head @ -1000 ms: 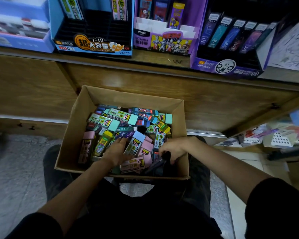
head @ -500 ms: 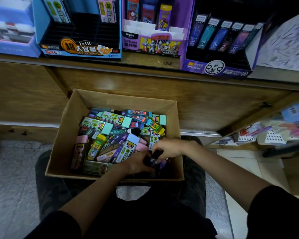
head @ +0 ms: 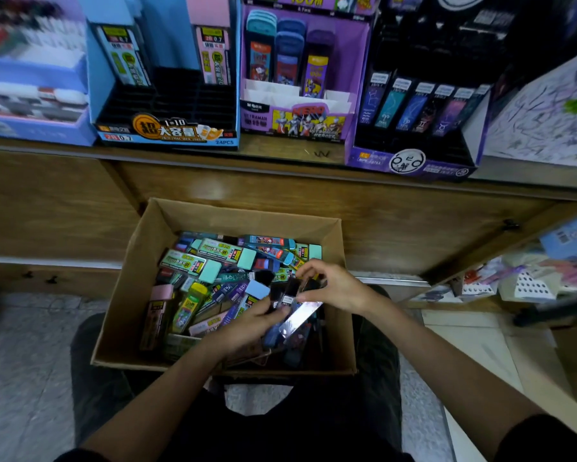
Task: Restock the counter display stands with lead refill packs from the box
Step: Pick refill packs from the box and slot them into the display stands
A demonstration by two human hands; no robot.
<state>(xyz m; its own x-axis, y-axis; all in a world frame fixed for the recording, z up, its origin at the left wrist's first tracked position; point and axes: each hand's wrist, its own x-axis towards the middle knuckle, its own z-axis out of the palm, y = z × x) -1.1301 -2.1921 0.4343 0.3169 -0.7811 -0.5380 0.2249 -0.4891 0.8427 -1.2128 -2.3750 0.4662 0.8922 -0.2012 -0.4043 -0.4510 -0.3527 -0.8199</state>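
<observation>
Head view.

- Box [head: 137, 278]: one, cardboard, open top, resting on my knees [head: 377, 345], set against the cabinet front [head: 397, 221] below the counter [head: 280, 155].
- Packs in the box: a loose heap, too many and too overlapped to count. Single out one pink pack [head: 158, 311] and one yellow pack [head: 189, 306], side by side near the box's left wall.
- Left hand [head: 243, 331]: inside the box at its near right part, fingers curled round the lower end of the dark packs [head: 292, 296]. Their number cannot be told; glare on one wrapper.
- Right hand [head: 335, 288]: over the box's right side, thumb and fingertips pinching the upper end of the same dark packs.
- Stands beyond the box, on the counter: three sharp, a fourth at far left blurred.
  - Blue stand [head: 167, 133], beyond the box's left corner: two upright packs.
  - Purple stand [head: 298, 123], straight beyond the box: three labelled packs in front, more caps behind.
  - Dark stand [head: 413, 163], beyond the box's right corner: one row, six packs by my count.
- My forearms hide the box's near right corner.
</observation>
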